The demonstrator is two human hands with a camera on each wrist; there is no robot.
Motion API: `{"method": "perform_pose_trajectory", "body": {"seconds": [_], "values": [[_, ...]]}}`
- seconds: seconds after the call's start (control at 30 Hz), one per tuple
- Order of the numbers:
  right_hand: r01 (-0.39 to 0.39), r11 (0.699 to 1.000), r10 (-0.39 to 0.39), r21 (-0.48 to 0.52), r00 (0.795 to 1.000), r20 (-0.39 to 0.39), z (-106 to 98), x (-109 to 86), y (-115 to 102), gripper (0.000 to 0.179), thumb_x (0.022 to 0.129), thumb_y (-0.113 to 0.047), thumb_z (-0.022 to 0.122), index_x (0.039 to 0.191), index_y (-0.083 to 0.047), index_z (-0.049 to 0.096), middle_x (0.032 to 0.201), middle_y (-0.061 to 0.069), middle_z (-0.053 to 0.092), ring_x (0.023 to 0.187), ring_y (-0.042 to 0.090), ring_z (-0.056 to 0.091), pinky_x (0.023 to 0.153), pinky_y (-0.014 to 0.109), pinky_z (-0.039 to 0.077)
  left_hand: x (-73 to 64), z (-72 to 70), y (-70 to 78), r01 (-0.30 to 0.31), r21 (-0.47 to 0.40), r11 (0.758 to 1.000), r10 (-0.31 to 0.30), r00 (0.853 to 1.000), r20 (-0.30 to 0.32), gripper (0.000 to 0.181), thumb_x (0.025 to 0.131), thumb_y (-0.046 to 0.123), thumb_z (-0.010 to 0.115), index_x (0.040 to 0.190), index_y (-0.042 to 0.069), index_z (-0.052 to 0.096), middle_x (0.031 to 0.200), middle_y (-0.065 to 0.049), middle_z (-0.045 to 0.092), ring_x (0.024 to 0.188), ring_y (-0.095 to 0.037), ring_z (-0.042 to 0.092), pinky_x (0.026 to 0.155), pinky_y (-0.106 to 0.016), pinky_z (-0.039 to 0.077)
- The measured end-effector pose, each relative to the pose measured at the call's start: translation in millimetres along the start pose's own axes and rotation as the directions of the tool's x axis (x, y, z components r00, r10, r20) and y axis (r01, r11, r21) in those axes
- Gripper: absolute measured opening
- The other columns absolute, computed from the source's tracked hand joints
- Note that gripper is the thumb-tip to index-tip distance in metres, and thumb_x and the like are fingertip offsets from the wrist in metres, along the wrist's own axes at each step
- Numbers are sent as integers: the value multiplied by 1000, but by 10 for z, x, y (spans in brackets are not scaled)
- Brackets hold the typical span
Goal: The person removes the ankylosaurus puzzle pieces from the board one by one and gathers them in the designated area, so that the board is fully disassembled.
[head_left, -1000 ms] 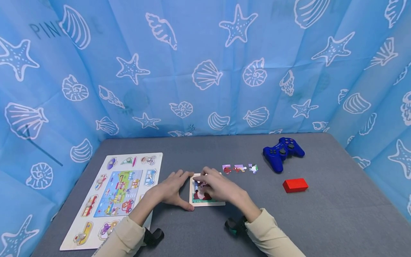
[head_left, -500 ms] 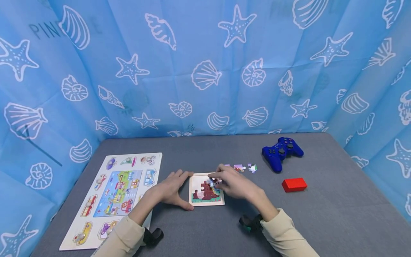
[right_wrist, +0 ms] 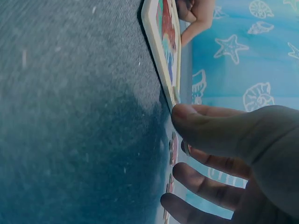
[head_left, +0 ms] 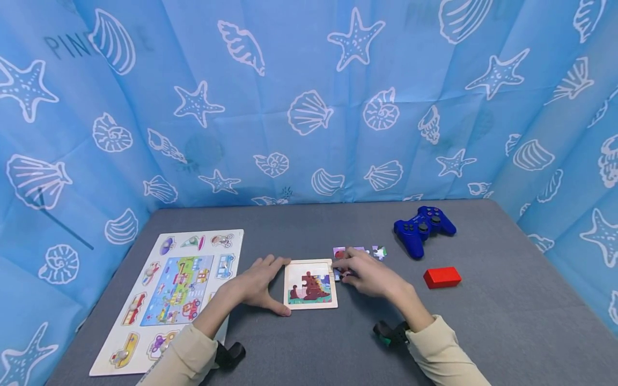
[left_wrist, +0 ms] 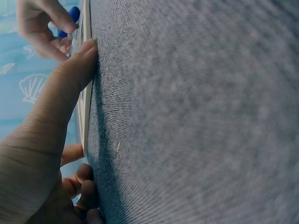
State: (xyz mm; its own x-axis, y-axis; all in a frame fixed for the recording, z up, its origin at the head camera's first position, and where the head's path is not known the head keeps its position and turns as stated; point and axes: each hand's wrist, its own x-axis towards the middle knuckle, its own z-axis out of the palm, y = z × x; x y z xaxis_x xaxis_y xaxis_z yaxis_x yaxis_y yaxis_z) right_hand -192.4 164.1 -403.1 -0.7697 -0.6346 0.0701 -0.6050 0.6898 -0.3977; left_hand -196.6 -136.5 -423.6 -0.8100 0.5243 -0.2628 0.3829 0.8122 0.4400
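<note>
A small square wooden jigsaw tray [head_left: 311, 306], partly filled with a dark red figure, lies flat on the table in front of me. My left hand [head_left: 256, 284] spans its left side, thumb at the near corner and index finger at the far one, and grips it between them. Just off the tray's right edge, my right hand [head_left: 370, 274] pinches a jigsaw piece [head_left: 337, 275] mostly hidden by its fingers. Loose jigsaw pieces lie behind that hand, one with green and white [head_left: 380, 252] and one with red and pink [head_left: 339, 252].
On the left lies a large knobbed peg puzzle board [head_left: 177, 289] with vehicle shapes. A blue game controller [head_left: 424, 229] and a red block [head_left: 442, 277] are on the right. A blue shell-print curtain [head_left: 309, 107] hangs behind the grey table [head_left: 299, 354].
My right hand has moved right from over the tray to just beyond its right edge, carrying a jigsaw piece out with it. The tray's picture is uncovered. My left hand stays put.
</note>
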Motion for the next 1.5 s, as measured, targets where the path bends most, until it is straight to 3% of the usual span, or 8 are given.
{"method": "perform_pose_trajectory", "body": {"seconds": [0.2,0.4,1.17,1.5], "values": [[-83,997,83,10,996,11,10,-9,31,35,92,-4,72,127,-5,72,104,5,62,88,13,48,80,33,41,-5,-2,5,0,-3,1000,0,1000,-2,111,68,60,89,156,17,37,137,-11,51,118,-27,48,102,-53,45],[-116,993,117,-9,993,16,46,5,50,34,93,-5,72,127,-6,72,102,5,60,87,13,46,79,32,40,-9,4,2,1,3,1000,-1,1000,-4,112,68,61,89,156,17,37,138,-11,50,118,-27,49,102,-53,46],[-134,991,134,-3,991,14,45,39,34,35,92,-5,72,127,-6,72,105,6,63,90,15,51,81,37,44,-3,1,0,5,-3,1000,-5,1000,-1,112,68,62,89,156,17,37,138,-11,50,119,-27,48,102,-52,45],[-86,996,86,-2,995,-50,12,69,-68,32,90,-7,76,122,-11,74,105,7,65,86,13,50,76,34,43,2,4,-1,6,-3,1000,-6,1000,2,112,68,62,89,156,18,37,138,-11,50,119,-27,48,103,-52,45]]}}
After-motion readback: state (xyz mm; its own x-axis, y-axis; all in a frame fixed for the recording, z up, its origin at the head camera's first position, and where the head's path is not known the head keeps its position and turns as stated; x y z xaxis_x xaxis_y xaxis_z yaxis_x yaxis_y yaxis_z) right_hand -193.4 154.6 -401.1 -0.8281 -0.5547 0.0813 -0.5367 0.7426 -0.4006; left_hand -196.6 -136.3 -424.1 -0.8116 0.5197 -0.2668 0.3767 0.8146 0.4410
